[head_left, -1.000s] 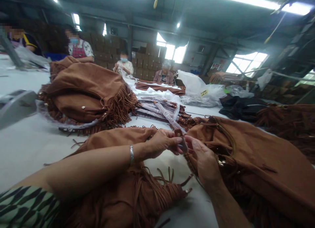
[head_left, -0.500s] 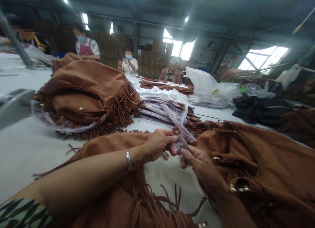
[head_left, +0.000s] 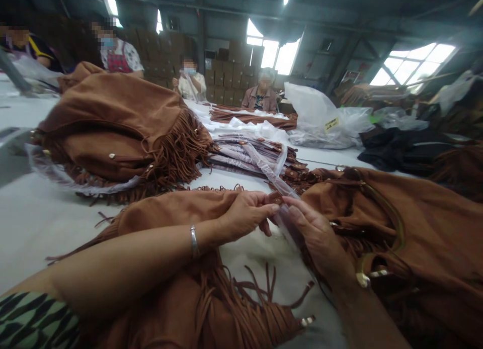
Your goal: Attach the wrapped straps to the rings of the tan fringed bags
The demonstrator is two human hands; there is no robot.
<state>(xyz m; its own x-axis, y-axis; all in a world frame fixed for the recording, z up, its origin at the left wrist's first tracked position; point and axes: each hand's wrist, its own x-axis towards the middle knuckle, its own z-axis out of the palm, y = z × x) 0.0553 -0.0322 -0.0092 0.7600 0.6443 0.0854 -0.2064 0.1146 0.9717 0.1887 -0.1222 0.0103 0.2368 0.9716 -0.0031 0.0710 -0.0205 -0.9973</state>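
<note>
On the worktop (head_left: 22, 198), of at least three brown bags, one fringed bag (head_left: 132, 102) lies toward the left edge and another bag (head_left: 181, 210) at the near edge. The left hand (head_left: 243, 215) pinches one studded strap (head_left: 278, 199) above the middle, its long axis slanting down rightward. The right hand (head_left: 319, 236), fingers narrow, holds it too. The third bag (head_left: 437, 213) lies right.

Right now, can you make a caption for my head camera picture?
The left hand and right hand hold a brown strap among fringed bags.
</note>
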